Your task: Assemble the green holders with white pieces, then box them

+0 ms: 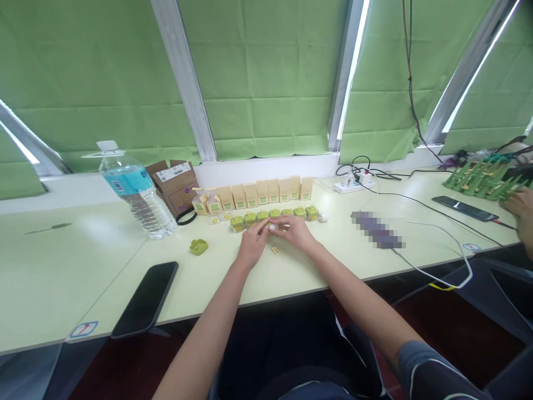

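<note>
My left hand [252,243] and my right hand [295,230] meet over the pale table [66,266], fingertips pinched together on a small white piece [273,226]. Just beyond them runs a row of small green cases [272,215], and behind that a row of tan cardboard boxes [266,193]. A tiny yellowish loop [275,250] lies on the table under my hands. One open green case [199,246] sits apart to the left.
A water bottle [135,191] and a brown carton [175,186] stand at the back left. A black phone [145,299] lies near the front edge. A power strip [353,183], cables and another phone [464,208] lie right, where another person's hand [522,214] rests by green racks [481,178].
</note>
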Available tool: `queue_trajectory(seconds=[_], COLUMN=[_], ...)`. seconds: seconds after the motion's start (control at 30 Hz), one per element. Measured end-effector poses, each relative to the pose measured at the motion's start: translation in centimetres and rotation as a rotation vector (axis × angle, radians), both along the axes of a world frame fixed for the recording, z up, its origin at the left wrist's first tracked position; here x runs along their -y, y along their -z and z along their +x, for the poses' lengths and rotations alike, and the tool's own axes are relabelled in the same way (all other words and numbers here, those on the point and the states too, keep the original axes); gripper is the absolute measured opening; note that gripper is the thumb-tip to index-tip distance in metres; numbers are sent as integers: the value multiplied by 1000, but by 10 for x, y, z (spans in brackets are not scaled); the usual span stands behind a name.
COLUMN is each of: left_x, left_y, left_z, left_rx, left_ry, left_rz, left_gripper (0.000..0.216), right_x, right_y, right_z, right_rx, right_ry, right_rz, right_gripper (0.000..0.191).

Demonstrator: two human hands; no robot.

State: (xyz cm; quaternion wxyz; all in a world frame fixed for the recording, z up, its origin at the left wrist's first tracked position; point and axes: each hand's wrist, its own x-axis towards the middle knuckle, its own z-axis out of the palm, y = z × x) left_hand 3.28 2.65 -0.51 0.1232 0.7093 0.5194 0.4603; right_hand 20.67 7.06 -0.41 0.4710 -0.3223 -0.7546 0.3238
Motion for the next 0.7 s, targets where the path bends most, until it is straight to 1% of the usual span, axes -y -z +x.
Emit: queue_trajectory(seconds=[0.07,0.2,0.3,0.5,0.6,0.7], left_x=[0,-1,-2,-7,-7,-6], left_y=[0,-1,-1,7,8,7], left_z=[0,-1,-1,-1,0,2], left_rx=[36,150,202,208,173,127], left_ry=[2,50,58,36,32,-4], left_rz=[-25,-78,-96,-86,-73,-52], left_gripper=[37,38,37,32,31,29], right_x=[2,6,7,5,6,7], right_y=[-4,-11,-13,-7,-6,-7], right_z=[1,3,4,2,0,-2], right_rx=[36,145,217,220,218,222], right_ry=[1,71,93,35,59,76], right_rz=[17,81,120,188,235,247], right_gripper=[26,35,31,26,26,29])
